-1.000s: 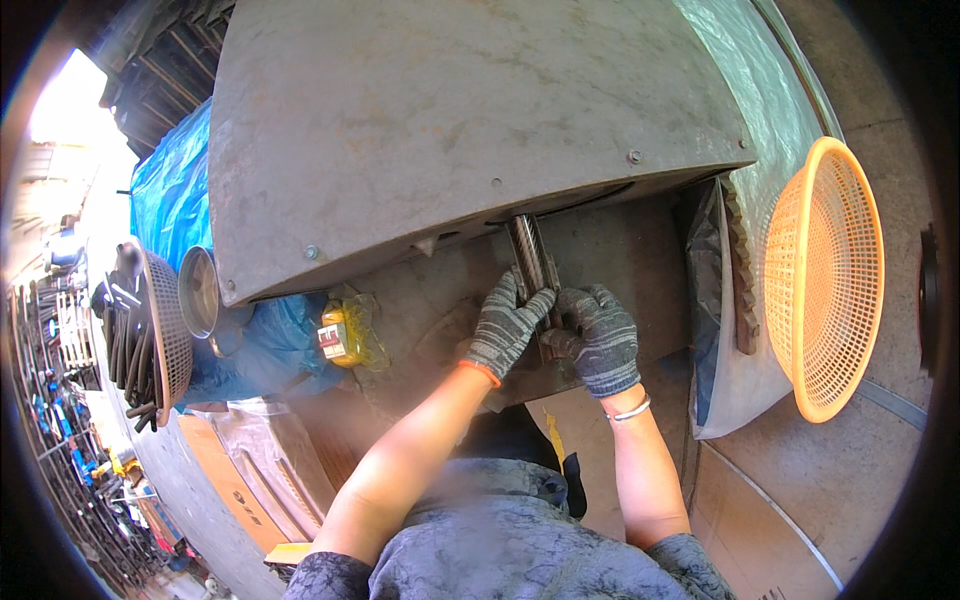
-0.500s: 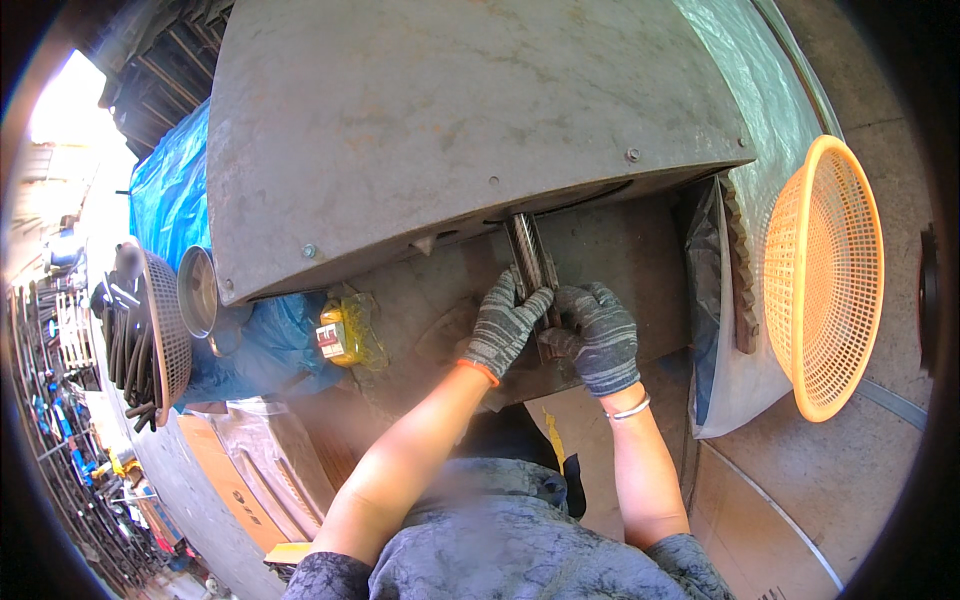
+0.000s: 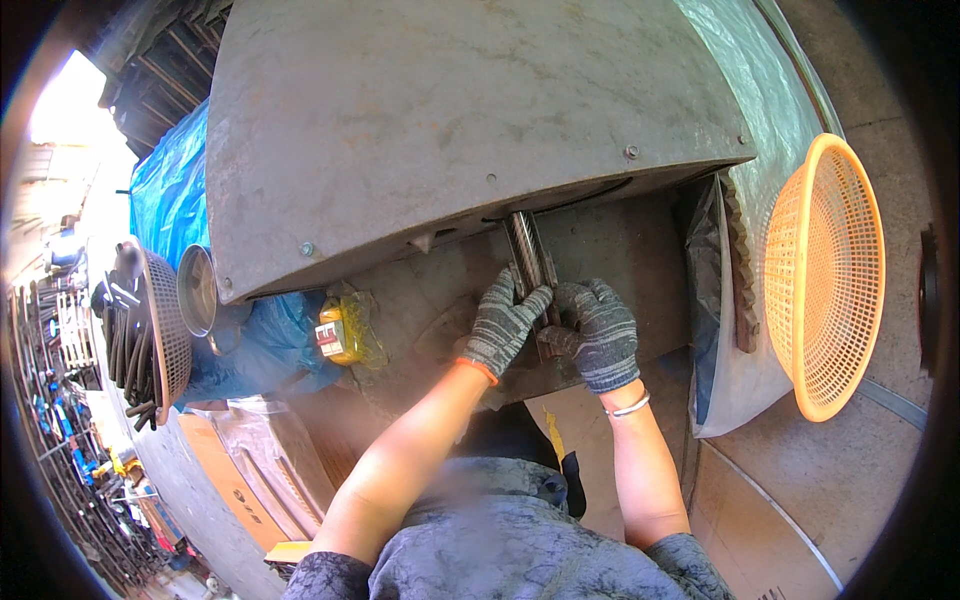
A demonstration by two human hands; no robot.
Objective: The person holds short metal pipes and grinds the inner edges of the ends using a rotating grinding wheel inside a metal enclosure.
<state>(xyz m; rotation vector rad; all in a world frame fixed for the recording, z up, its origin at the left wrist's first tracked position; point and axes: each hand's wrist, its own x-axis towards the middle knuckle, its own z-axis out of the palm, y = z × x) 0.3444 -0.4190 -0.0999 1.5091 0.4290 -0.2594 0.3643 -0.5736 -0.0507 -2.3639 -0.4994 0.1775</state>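
Find the long, shiny metal bar point(image 3: 530, 250) pointing out from beneath the broad grey metal cover point(image 3: 450, 110), pinched by the nearer, striped-gloved left hand point(image 3: 506, 318); cannot tell the grip of the striped-gloved right hand point(image 3: 603, 335), just rightward.

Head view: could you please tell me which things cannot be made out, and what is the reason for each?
All in the head view:
- The upper end of the metal bar: hidden by the front edge of the grey metal cover.
- What the left hand and right hand pinch, if anything: covered by their gloved fingers.
- The cover's far edge: cut off by the top.
- Jumbled items at far left: too small.
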